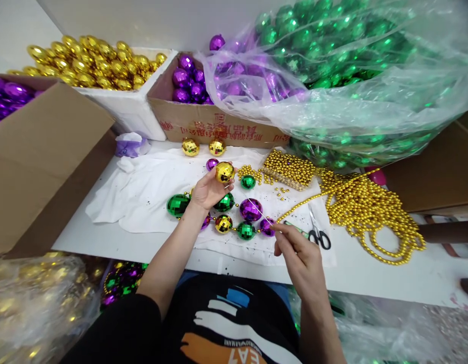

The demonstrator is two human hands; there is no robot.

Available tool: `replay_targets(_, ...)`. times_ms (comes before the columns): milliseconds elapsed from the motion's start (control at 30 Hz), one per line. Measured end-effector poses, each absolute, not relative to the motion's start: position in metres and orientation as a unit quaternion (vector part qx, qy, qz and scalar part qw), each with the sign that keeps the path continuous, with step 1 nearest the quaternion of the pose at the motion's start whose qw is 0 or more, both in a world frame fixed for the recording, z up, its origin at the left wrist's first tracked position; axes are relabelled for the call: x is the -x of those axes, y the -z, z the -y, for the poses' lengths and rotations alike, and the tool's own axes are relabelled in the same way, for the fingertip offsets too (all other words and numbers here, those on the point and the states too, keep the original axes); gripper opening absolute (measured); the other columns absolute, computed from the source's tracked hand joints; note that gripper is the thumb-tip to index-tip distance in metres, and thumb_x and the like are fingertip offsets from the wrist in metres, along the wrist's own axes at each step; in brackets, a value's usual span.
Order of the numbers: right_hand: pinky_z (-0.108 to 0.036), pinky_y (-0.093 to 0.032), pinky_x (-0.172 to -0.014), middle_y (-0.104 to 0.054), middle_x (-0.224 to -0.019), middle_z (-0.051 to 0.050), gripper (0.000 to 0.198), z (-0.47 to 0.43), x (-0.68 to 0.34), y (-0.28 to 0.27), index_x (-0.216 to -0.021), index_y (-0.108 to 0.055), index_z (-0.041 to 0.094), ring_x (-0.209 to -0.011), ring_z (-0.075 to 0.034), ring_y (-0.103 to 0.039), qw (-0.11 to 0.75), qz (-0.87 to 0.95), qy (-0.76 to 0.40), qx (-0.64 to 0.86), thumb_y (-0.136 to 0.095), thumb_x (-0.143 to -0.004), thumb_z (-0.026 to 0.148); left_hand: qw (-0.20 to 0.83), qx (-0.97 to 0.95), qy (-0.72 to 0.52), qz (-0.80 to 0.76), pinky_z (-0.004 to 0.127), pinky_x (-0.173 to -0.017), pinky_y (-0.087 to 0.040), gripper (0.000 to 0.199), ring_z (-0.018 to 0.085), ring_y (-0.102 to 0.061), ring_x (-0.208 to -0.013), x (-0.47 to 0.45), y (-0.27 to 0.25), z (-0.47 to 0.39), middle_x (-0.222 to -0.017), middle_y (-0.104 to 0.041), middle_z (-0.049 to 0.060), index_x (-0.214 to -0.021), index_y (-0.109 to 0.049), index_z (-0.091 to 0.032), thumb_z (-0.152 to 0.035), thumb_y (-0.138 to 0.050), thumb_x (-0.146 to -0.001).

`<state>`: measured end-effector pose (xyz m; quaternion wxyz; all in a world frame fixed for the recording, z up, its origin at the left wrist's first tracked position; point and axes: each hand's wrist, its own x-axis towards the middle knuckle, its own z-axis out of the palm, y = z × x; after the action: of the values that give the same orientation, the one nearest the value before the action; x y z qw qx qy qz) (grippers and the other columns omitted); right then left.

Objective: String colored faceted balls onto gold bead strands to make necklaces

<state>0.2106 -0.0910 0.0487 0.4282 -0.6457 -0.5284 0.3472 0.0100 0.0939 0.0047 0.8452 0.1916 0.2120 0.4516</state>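
My left hand point(208, 191) is closed round a shiny gold faceted ball bead point(225, 172), raised over the white cloth. My right hand point(300, 253) pinches a thin, pale, needle-like strand point(259, 211) that slants up and left toward the gold ball. Whether its far tip touches the ball I cannot tell. Beneath my hands lies a strand of large beads, among them a purple ball point(251, 209), a green ball point(246, 230) and a gold ball point(223, 223), with small gold beads between them. My left hand and forearm hide part of this strand.
Black-handled scissors point(319, 237) lie right of my right hand, near a heap of gold bead chain point(374, 212). A box of small gold beads point(289, 168) stands behind. Farther back are a foam box point(137, 108), a cardboard box point(226, 121) and bagged green balls point(332, 45).
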Motion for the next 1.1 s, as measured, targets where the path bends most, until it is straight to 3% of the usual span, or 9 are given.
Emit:
replay_targets(600,-0.023,-0.039,-0.055,-0.054,-0.06,0.004,0.026,0.092,-0.209,-0.048,-0.107,-0.069,0.02,-0.056,-0.011,-0.051,0.415,0.533,-0.344,0.652,-0.051,-0.096,0.035,0.843,-0.209,-0.448,-0.213,0.028,-0.074,-0.055,0.039,0.016,-0.068,-0.08,-0.009,-0.003,-0.091,-0.109,-0.071,0.011,-0.122,-0.063,-0.016,-0.029,-0.061,-0.085)
replay_targets(867,-0.024,-0.038,-0.056,-0.055,-0.059,0.004,0.023,0.079,-0.199,-0.029,-0.099,-0.066,0.019,-0.053,-0.011,-0.051,0.416,0.534,-0.319,0.663,-0.05,-0.097,0.035,0.844,-0.254,-0.432,-0.192,0.034,-0.087,-0.057,0.062,0.025,-0.07,-0.102,-0.019,-0.005,-0.075,-0.113,-0.07,0.008,-0.13,-0.058,-0.024,-0.016,-0.075,-0.071)
replay_targets(1000,-0.023,-0.039,-0.054,-0.058,-0.061,0.003,0.022,0.073,-0.197,-0.015,-0.089,-0.062,0.018,-0.054,-0.011,-0.051,0.475,0.466,-0.351,0.658,-0.055,-0.094,0.038,0.853,-0.241,-0.423,-0.19,0.034,-0.082,-0.058,0.053,0.024,-0.071,-0.096,-0.025,-0.005,-0.068,-0.111,-0.07,0.008,-0.123,-0.062,-0.021,-0.018,-0.077,-0.072)
replay_targets(1100,-0.023,-0.04,-0.05,-0.062,-0.066,0.001,0.022,0.069,-0.192,-0.016,-0.086,-0.062,0.018,-0.052,-0.01,-0.049,0.556,0.404,-0.325,0.65,-0.058,-0.093,0.038,0.851,-0.203,-0.436,-0.21,0.031,-0.077,-0.058,0.035,0.023,-0.072,-0.092,-0.031,0.0,-0.065,-0.109,-0.071,0.011,-0.112,-0.066,-0.016,-0.021,-0.073,-0.079)
